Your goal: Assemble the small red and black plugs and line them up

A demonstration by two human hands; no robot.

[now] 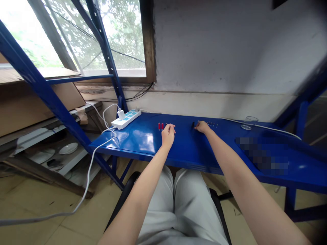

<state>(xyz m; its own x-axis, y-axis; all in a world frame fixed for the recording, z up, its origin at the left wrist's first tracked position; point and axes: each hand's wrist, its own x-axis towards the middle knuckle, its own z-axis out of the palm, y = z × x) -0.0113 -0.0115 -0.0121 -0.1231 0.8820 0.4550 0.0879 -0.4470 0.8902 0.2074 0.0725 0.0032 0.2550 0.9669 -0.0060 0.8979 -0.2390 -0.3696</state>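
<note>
My left hand (168, 134) is over the blue table, its fingers curled together. Whatever they may hold is too small to make out. Just left of it stand two small red-topped pieces (160, 126) with pale lower ends. Farther right, my right hand (202, 127) is closed in a pinch low over the tabletop, and its fingertips hide what is between them. A short black piece (193, 124) is close beside these fingertips on their left. Several tiny metal-looking pieces (213, 125) are in a row just right of that hand.
A white power strip (127, 119) with a plug and cable lies at the table's (138, 144) left end. Toward the right are a clear glass (249, 123), a white cable (278, 128) and a blurred-out dark item (260, 154). Blue rack posts (106, 51) frame the left side.
</note>
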